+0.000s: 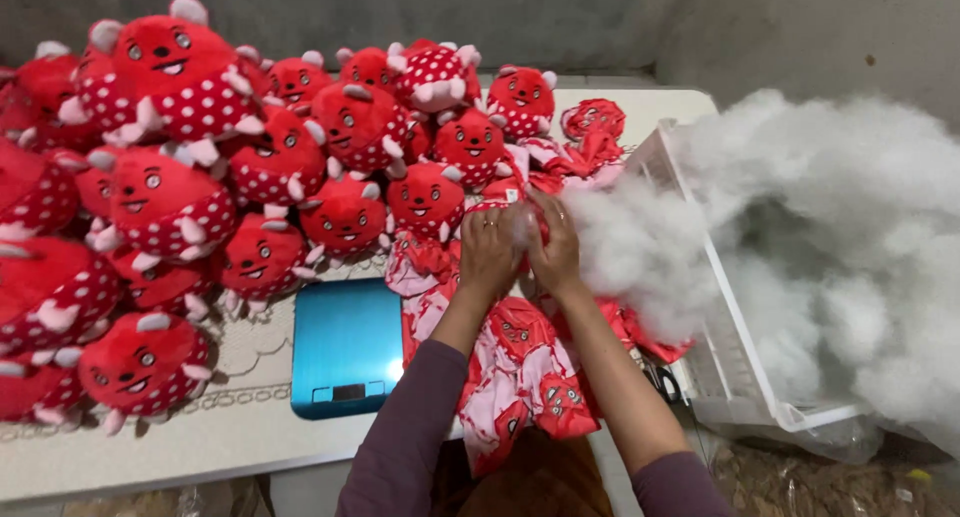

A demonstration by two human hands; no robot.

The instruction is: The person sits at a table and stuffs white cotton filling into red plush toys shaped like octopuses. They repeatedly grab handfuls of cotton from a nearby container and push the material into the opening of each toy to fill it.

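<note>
1. Pressing together at the middle of the bench (150, 457), the left hand (488, 252) and the right hand (556, 245) each have a closed grip on one unstuffed red toy skin (528, 209), with a tuft of white stuffing (640, 247) going in at its opening.
2. I think the seam at the opening could tear if the fingers push too hard, because the cloth looks thin.
3. Loose fibre hangs between the skin and the white crate (735, 377); it may drag out and fall over the bench edge.
4. Flat skins (525, 377) lie under the forearms and can slide off.
5. Finished plush toys (170, 77) are piled high near the blue scale (345, 342); one bump may make them tumble onto it.
</note>
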